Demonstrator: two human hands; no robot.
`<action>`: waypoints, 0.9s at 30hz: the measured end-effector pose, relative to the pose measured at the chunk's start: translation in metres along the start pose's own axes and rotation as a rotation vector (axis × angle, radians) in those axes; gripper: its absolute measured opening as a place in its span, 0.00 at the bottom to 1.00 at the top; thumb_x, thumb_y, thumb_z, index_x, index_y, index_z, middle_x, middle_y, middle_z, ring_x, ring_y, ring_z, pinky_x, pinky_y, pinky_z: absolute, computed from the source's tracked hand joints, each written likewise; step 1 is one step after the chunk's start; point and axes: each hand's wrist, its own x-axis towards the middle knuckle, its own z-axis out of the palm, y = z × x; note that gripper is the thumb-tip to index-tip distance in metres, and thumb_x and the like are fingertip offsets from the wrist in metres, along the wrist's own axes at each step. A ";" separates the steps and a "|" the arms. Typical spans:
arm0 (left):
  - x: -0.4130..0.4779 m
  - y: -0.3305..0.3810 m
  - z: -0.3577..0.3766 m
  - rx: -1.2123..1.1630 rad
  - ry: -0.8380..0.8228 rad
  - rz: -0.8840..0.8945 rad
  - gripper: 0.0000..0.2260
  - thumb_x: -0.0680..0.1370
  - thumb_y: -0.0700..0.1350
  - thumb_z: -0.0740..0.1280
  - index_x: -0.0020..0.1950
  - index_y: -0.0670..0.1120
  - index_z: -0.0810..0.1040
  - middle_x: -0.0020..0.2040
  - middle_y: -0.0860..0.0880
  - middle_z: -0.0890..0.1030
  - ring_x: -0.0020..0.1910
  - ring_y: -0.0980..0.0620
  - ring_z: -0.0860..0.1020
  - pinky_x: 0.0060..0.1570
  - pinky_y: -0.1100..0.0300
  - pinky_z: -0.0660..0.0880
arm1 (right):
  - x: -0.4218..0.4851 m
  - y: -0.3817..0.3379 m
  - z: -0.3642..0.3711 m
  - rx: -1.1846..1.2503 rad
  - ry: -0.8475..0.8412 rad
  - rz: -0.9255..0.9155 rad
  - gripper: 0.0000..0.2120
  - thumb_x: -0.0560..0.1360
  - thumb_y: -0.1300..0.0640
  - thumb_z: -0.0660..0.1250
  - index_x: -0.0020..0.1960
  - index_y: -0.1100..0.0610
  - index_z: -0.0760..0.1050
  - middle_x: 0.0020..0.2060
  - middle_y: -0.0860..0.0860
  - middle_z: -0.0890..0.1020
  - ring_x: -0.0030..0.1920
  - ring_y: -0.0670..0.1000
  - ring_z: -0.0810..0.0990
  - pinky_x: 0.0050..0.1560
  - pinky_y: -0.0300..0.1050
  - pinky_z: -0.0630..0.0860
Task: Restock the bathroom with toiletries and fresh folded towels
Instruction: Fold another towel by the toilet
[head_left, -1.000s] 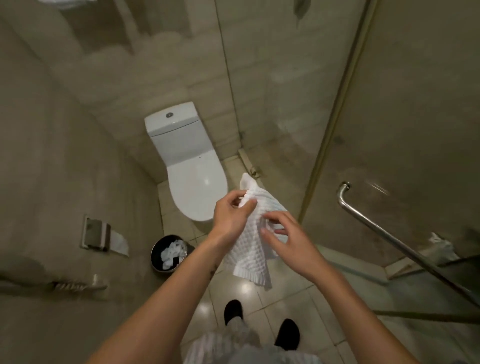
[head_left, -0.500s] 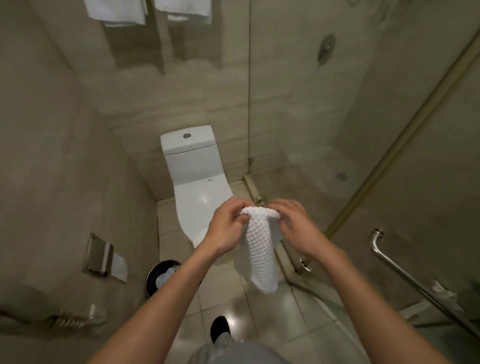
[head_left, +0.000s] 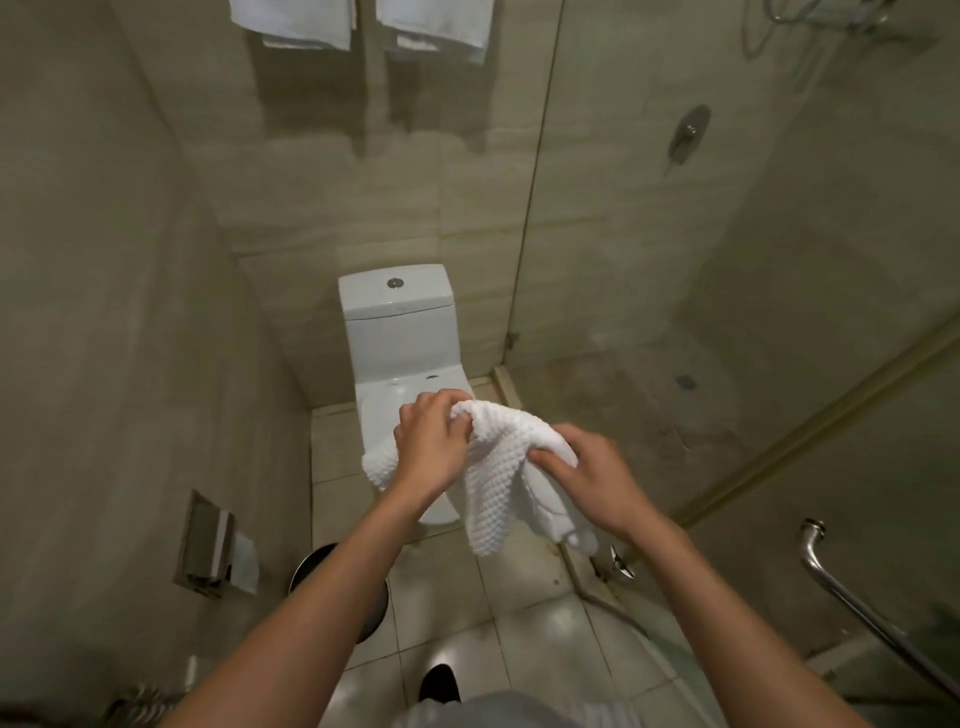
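Left wall: recessed paper holder (head_left: 208, 545), sheet hanging out of it. Just right of it, on the floor, a round dark bin (head_left: 307, 569), mostly hidden by the left forearm.

Top edge: two white hanging towels (head_left: 298, 23) on the back wall, side by side, only the lower parts in frame.

Centre: white toilet (head_left: 397, 332), lid down, against the back wall.

Left hand (head_left: 431, 449): fingers curled, gripping the upper left of the waffle towel (head_left: 496, 483). The towel is white, bunched, held in the air in front of the toilet's front end and touching nothing but the hands. Its loose ends hang down between the wrists, and one corner pokes out left of the left wrist.

Right hand (head_left: 589, 480): thumb and fingers pinching a fold on the towel's right side.

Lower centre: black shoe (head_left: 439, 683) on the tiled floor.

Right: glass shower partition, with the shower valve (head_left: 688, 132) and floor drain (head_left: 685, 382) behind it. Far right, chrome door handle (head_left: 857, 610), running diagonally.
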 end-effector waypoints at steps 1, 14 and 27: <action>0.001 -0.005 0.003 0.017 -0.029 -0.049 0.11 0.80 0.45 0.62 0.62 0.53 0.76 0.64 0.49 0.74 0.66 0.46 0.65 0.64 0.52 0.62 | 0.006 -0.005 0.004 0.034 0.025 -0.021 0.03 0.77 0.53 0.69 0.49 0.45 0.79 0.41 0.41 0.83 0.43 0.36 0.80 0.41 0.31 0.72; -0.026 0.009 0.016 -0.295 -0.288 0.028 0.19 0.68 0.45 0.64 0.59 0.53 0.73 0.56 0.55 0.70 0.59 0.54 0.69 0.60 0.64 0.69 | 0.070 -0.014 0.008 0.191 0.003 0.179 0.08 0.77 0.59 0.66 0.44 0.62 0.79 0.36 0.56 0.82 0.35 0.47 0.75 0.34 0.43 0.71; -0.004 0.025 0.046 -0.138 -0.032 0.144 0.07 0.76 0.46 0.67 0.48 0.53 0.69 0.47 0.55 0.75 0.44 0.56 0.74 0.41 0.57 0.75 | 0.106 0.001 -0.013 0.414 -0.007 0.284 0.09 0.73 0.61 0.66 0.48 0.66 0.80 0.41 0.62 0.84 0.39 0.54 0.82 0.40 0.49 0.76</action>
